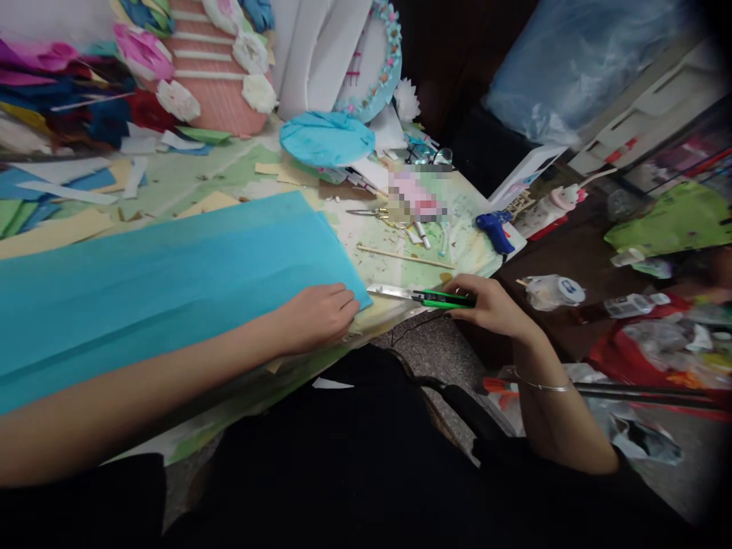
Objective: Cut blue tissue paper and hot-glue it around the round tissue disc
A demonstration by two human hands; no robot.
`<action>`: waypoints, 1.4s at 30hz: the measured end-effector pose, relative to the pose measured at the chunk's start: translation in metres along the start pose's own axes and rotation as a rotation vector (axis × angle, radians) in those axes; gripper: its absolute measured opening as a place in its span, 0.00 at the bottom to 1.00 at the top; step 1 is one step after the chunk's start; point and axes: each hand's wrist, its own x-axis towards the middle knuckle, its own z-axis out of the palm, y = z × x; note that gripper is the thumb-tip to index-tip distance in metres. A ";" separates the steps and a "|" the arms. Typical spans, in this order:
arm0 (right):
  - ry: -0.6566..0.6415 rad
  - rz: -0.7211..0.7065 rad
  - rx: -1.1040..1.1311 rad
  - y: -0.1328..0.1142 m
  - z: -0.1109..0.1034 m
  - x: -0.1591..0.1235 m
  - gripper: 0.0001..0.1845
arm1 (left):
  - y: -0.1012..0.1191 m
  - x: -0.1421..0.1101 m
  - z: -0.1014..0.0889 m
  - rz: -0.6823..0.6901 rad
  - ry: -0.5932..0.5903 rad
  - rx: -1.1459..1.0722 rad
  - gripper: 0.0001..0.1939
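Blue paper [188,259], bright turquoise, matte and lightly creased lengthwise with layered right edges, stretches from the frame's left edge to its centre on the table [389,271]. The left hand [320,314] lies loosely curled on its right end; whether it pinches the paper, I cannot tell. The right hand [483,303], right of centre, grips a green cutter [443,298], its blade out near the paper's corner.

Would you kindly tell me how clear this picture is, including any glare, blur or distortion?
Head view: the green-handled, metal-bladed cutter in the right hand reads fairly sharply; head view, upper right: pale sheen on the bluish translucent plastic bag; head view, right edge: the lime-green plastic bag looks soft and stretched; head view, tabletop: square pixelation masks a pinkish object.
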 end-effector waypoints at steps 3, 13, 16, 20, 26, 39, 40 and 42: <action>-0.013 -0.013 -0.018 0.001 -0.001 0.005 0.13 | 0.000 -0.002 0.001 0.046 0.038 -0.015 0.13; 0.009 0.039 0.000 0.005 -0.004 0.004 0.12 | -0.018 -0.005 0.000 -0.123 0.039 -0.161 0.14; 0.053 0.062 -0.002 0.007 -0.004 0.005 0.14 | -0.050 0.001 0.006 -0.412 0.028 -0.127 0.15; 0.112 0.073 0.009 0.007 -0.002 0.010 0.14 | -0.094 0.006 0.014 -0.684 0.024 -0.121 0.19; 0.100 0.052 -0.021 0.003 -0.001 0.018 0.11 | -0.103 0.003 0.021 -0.474 -0.021 -0.407 0.10; 0.108 0.027 -0.052 0.002 -0.001 0.033 0.12 | -0.098 0.000 0.009 -0.481 0.057 -0.440 0.08; 0.110 0.025 -0.055 0.002 -0.001 0.034 0.12 | -0.097 0.000 0.007 -0.480 0.070 -0.441 0.07; 0.110 0.017 -0.064 0.001 0.000 0.038 0.12 | -0.096 0.000 0.004 -0.482 0.099 -0.439 0.08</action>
